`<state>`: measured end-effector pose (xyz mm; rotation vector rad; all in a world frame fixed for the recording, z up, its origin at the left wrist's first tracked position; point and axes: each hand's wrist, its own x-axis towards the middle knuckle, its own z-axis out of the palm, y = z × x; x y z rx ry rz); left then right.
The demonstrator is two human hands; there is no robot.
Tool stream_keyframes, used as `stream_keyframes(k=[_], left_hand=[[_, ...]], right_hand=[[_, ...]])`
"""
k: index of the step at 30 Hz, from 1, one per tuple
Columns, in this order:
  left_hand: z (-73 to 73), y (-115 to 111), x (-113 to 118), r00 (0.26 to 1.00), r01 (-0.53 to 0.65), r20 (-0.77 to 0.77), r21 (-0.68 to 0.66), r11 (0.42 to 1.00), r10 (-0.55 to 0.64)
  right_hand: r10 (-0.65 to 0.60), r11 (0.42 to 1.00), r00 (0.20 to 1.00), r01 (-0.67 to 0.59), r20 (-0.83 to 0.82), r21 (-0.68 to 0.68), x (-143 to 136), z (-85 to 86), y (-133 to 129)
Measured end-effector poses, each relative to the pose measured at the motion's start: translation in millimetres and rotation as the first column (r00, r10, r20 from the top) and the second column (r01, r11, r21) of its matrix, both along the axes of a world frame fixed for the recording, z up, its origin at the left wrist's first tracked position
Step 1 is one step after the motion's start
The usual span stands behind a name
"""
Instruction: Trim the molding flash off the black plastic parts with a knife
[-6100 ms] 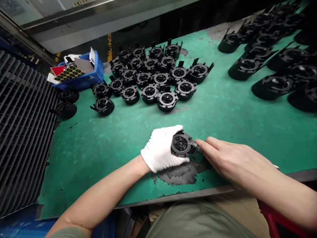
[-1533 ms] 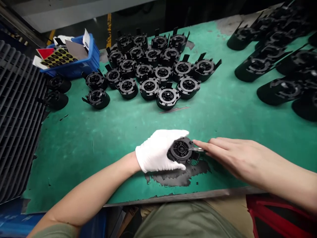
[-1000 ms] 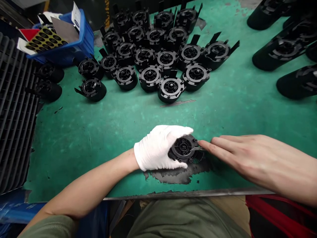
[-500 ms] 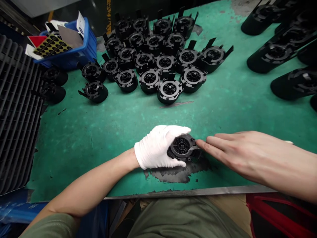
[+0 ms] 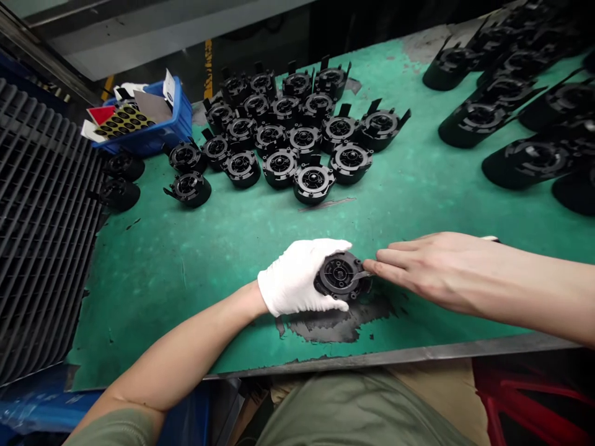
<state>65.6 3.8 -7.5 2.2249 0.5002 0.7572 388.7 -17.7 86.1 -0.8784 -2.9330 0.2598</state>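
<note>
Black round part (image 5: 338,274) is gripped in gloved left hand (image 5: 297,279), fingers and thumb curved partway around its rim, near worn patch (image 5: 328,327) on green tabletop (image 5: 153,266). Bladed tool (image 5: 361,275) is pinched in bare right hand (image 5: 418,266), fingers drawn together; tip contact cannot be told. Similar housings (image 5: 281,164) are grouped well beyond patch; blue bin (image 5: 153,137) is placed beyond patch, leftward.

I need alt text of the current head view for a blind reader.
A white-gloved left hand grips a round black part while the bare right hand holds a metal tool over it; similar parts stand beyond on a green table.
</note>
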Motion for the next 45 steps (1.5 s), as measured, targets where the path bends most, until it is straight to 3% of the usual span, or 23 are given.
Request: stream_keyframes(k=[2,3,7,11,13,15,18,26,38,45], left_hand=[[-1.2,-1.9,0.2,0.999,-0.043,-0.022,0.009,0.999,0.043],[-2.3,-3.7,0.6,0.996,-0.082,-0.032,0.025,0.996,0.083],[-8.7,-14.6,4.1,0.970,-0.232,-0.055,0.112,0.966,0.239],[-7.1,-23.1,8.1,0.956,-0.292,0.058,0.181,0.939,0.287],[-1.4,-24.2,9.6,0.959,-0.282,0.036,0.155,0.947,0.279],[5.3,-23.3,10.8,0.970,-0.227,-0.068,0.087,0.970,0.233],[11.9,-20.6,12.1,0.970,-0.175,-0.168,0.023,0.984,0.176],[11.2,-16.0,12.9,0.979,-0.150,-0.130,0.041,0.988,0.154],[10.8,-18.2,12.5,0.975,-0.188,-0.112,0.042,0.981,0.192],[14.3,-15.7,14.5,0.979,-0.158,-0.126,0.016,0.987,0.159]], right_hand=[[0.070,0.998,0.997,-0.070,-0.045,0.006,4.6,2.6,1.2],[0.038,0.999,0.996,-0.036,-0.075,0.031,7.4,3.2,-1.9],[-0.228,0.967,0.953,0.246,-0.199,0.068,7.4,-1.3,-44.5],[-0.441,0.889,0.880,0.456,-0.175,0.052,-22.4,-14.4,-103.3],[-0.529,0.840,0.828,0.542,-0.189,0.021,-40.3,-20.2,-120.6],[-0.551,0.827,0.804,0.562,-0.225,-0.017,-51.9,-23.7,-127.3],[-0.541,0.830,0.807,0.558,-0.235,0.005,-52.2,-26.2,-126.6],[-0.488,0.872,0.871,0.489,-0.054,0.010,-18.3,-27.8,-119.8],[-0.365,0.930,0.929,0.367,-0.064,0.013,-10.0,-19.4,-87.2],[-0.281,0.953,0.958,0.285,-0.055,0.102,-19.8,5.0,-79.0]])
